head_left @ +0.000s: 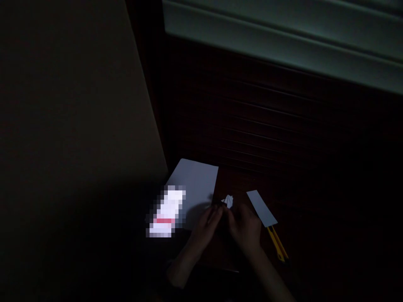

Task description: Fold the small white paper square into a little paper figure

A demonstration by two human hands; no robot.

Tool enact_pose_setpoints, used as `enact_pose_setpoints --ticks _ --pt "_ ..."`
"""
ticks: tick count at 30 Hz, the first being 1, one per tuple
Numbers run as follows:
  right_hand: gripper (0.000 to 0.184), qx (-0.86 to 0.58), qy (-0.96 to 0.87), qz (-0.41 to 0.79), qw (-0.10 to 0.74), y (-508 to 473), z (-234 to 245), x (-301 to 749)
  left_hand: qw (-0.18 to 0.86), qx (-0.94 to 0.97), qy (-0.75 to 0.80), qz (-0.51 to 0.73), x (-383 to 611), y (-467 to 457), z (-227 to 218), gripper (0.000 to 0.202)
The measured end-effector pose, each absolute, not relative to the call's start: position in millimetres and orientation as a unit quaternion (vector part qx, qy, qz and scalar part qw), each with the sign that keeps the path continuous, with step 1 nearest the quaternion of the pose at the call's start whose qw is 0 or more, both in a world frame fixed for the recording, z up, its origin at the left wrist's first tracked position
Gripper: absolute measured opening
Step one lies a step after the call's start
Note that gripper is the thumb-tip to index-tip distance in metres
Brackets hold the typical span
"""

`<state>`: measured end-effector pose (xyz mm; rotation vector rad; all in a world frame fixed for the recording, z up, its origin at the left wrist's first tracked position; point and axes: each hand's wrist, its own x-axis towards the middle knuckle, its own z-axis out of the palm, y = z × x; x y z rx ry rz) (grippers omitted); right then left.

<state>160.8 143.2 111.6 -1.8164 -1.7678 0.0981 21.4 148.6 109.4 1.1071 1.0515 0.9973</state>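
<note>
A small piece of folded white paper [229, 201] with pleat-like creases sticks up between my fingertips. My left hand [205, 224] pinches it from the left, and my right hand [246, 228] is closed on it from the right. Darkness hides most of the fingertips and the paper's lower part. To the left of my left hand lies a large white sheet of paper [200, 180]. Beside my right hand is a white paper strip [262, 208], its near end over a yellow utility knife [277, 245].
A bright, pixelated rectangle with a red band [166, 212] overlaps the sheet's left side. The dark wooden tabletop [220, 256] meets a slatted dark panel [252, 113] behind. On the left rises a plain wall-like surface [78, 105]. The scene is very dim.
</note>
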Motion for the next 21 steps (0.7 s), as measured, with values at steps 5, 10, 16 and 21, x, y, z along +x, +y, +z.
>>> enact_pose_setpoints --ticks 5,10,16,21 --pt "0.027 -0.675 -0.661 0.059 0.322 124 106 159 0.716 0.354 0.426 0.425 30 148 96 0.038" --pt "0.034 -0.616 -0.617 0.245 0.425 129 100 178 0.749 0.352 0.401 0.392 33 155 89 0.030" --pt "0.024 -0.565 -0.513 0.456 0.458 135 85 198 0.732 0.392 0.426 0.359 43 157 86 0.027" --pt "0.026 -0.564 -0.431 0.506 0.491 139 77 198 0.707 0.404 0.452 0.365 45 157 84 0.025"
